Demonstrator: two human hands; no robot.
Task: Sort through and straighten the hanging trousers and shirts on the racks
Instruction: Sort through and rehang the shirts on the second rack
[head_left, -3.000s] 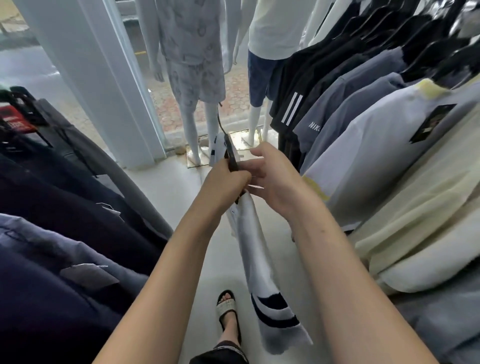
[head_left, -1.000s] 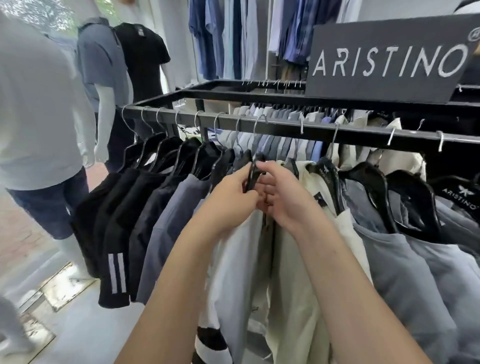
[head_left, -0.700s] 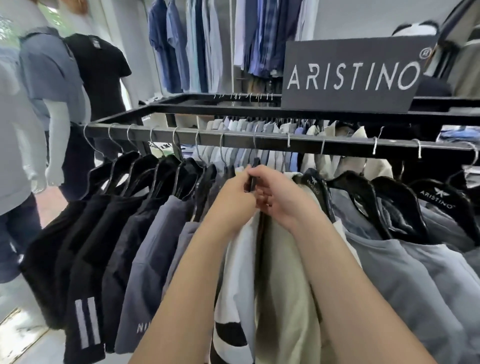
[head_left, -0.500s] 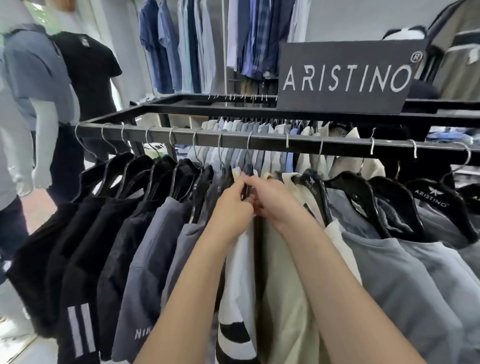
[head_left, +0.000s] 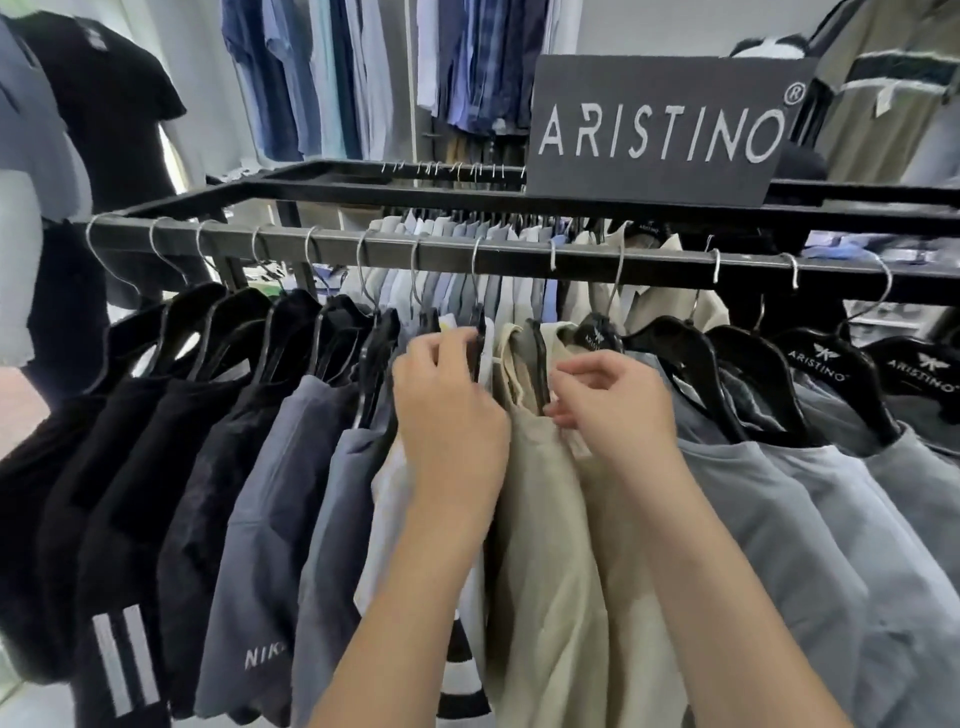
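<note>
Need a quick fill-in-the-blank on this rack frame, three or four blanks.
The sign on the rack reads ____.
The beige shirt is pinched by the ____ hand.
The left hand grips a hanger coloured ____.
The black shirt near the left end bears two white ____.
Missing: ARISTINO; right; black; stripes.

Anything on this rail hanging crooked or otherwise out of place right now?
Mostly tidy. The beige shirt at mid-rail sits unevenly: its neckline is bunched up beside its black hanger, where the right hand pinches it. The left hand holds the neighbouring white shirt's hanger.
</note>
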